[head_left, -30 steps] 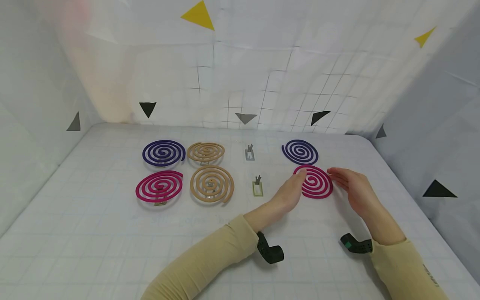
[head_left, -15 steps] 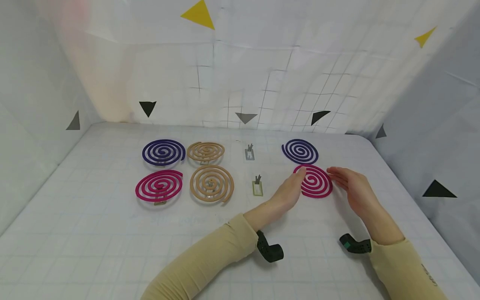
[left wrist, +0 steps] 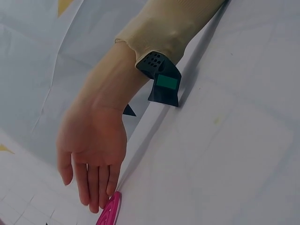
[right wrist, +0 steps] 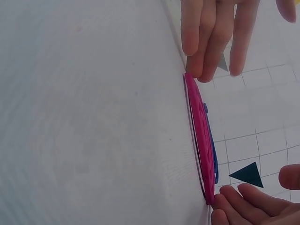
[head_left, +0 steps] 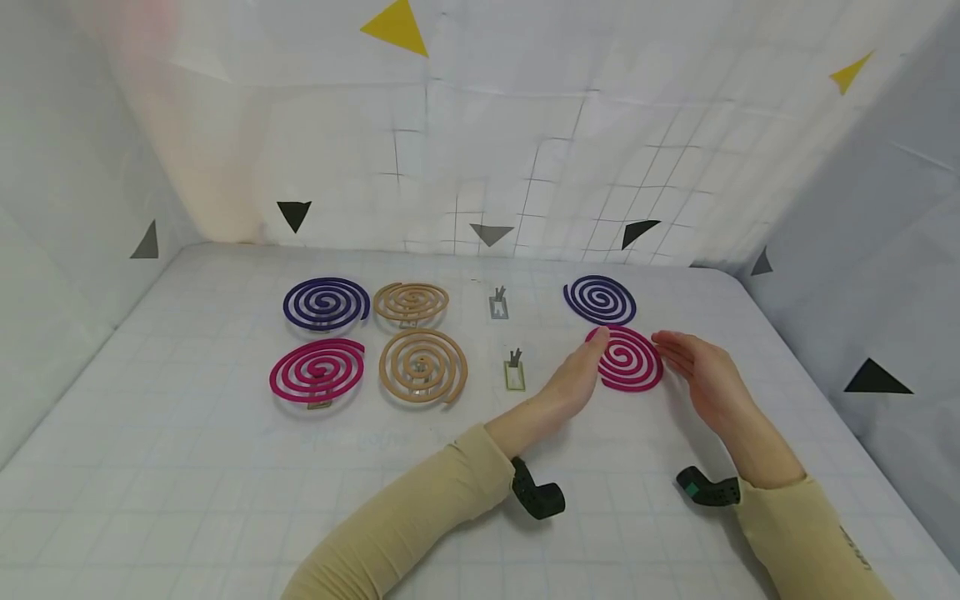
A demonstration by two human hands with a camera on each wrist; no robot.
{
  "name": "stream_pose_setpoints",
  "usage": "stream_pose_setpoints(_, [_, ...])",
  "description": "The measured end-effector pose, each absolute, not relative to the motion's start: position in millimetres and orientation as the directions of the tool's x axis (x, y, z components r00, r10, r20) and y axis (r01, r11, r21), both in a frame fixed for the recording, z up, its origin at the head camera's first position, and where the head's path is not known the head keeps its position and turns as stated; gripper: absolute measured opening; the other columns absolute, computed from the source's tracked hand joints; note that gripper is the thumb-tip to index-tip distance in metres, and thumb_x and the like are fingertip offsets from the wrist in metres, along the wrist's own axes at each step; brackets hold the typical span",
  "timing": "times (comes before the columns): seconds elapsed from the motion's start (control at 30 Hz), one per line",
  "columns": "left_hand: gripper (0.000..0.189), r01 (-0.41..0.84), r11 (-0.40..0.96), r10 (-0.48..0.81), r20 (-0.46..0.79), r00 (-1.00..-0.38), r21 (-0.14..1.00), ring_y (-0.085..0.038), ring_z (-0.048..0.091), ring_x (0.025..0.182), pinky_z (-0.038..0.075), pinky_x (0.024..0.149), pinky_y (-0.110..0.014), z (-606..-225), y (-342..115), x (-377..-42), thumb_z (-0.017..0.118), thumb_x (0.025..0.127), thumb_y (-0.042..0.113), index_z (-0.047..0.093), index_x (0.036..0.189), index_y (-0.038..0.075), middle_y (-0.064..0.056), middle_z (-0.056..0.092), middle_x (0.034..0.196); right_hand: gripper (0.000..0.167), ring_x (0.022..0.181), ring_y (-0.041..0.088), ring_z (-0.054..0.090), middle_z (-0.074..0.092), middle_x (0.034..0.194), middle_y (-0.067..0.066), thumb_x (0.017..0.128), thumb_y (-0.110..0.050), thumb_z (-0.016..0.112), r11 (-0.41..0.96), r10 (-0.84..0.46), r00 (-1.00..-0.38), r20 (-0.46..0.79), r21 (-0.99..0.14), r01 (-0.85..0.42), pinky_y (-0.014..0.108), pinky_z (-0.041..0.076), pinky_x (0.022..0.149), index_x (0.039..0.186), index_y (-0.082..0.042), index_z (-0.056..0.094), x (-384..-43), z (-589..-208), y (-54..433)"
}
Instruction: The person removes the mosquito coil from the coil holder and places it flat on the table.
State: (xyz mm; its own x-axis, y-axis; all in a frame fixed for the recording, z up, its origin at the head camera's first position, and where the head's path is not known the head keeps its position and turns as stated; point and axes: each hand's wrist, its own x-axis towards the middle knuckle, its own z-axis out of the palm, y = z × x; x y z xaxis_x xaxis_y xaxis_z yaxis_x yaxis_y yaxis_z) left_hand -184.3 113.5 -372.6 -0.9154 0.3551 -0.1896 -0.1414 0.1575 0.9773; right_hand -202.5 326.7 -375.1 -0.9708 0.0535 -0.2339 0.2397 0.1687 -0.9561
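A magenta mosquito coil (head_left: 630,358) lies flat at the right of the table, between my two hands. My left hand (head_left: 572,382) is at its left edge, with the fingertips touching the rim in the right wrist view. On the opposite side is my right hand (head_left: 708,379), fingers extended, its fingertips close against the rim; its palm shows in the left wrist view. Just behind the magenta coil lies a dark blue mosquito coil (head_left: 600,300), its front edge touching or nearly touching it.
To the left, a blue coil (head_left: 327,303), a magenta coil (head_left: 318,372) and two tan coils (head_left: 412,302) sit raised on small stands. A grey metal stand (head_left: 498,306) and a green-edged stand (head_left: 514,375) are in the middle. White sheeting walls (head_left: 480,125) enclose the table.
The magenta coil between my hands has slid very slightly toward the back, closer to the blue one. My left hand has moved a little with it; the right hand has barely shifted.
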Motion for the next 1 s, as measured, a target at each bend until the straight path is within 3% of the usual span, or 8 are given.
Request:
stream_pose_setpoints(0.2, [0.075, -0.127, 0.153, 0.356, -0.174, -0.918, 0.98, -0.015, 0.027, 0.151, 0.021, 0.125, -0.035, -373.2, 113.7, -187.1, 0.02, 0.102, 0.065, 0.035, 0.157, 0.016, 0.003, 0.034, 0.162, 0.064, 0.152, 0.03, 0.021, 0.025, 0.164, 0.015, 0.109, -0.043, 0.031, 0.168, 0.049, -0.971, -0.235, -0.956, 0.24, 0.04, 0.013, 0.127, 0.158, -0.002, 0.024, -203.9, -376.5, 327.3])
stream_pose_setpoints(0.63, [0.073, -0.128, 0.141, 0.344, -0.17, -0.923, 0.982, -0.014, 0.026, 0.151, 0.02, 0.125, -0.033, -374.3, 113.4, -192.0, 0.02, 0.103, 0.063, 0.033, 0.157, 0.016, 0.003, 0.032, 0.162, 0.069, 0.149, 0.024, 0.024, 0.03, 0.157, 0.014, 0.107, -0.044, 0.039, 0.065, 0.004, -0.98, -0.198, -0.978, 0.198, 0.034, 0.013, 0.127, 0.156, 0.002, 0.025, -202.4, -379.3, 331.3])
stream_pose_setpoints(1.0, [0.071, -0.138, 0.127, 0.352, -0.174, -0.92, 0.982, -0.012, 0.024, 0.151, 0.018, 0.125, -0.032, -373.9, 113.8, -193.3, 0.019, 0.103, 0.062, 0.032, 0.158, 0.018, 0.005, 0.03, 0.163, 0.068, 0.151, 0.027, 0.022, 0.027, 0.161, 0.013, 0.107, -0.046, 0.037, 0.086, 0.013, -0.974, -0.226, -0.97, 0.226, 0.035, 0.013, 0.126, 0.157, -0.001, 0.025, -204.2, -379.1, 332.2])
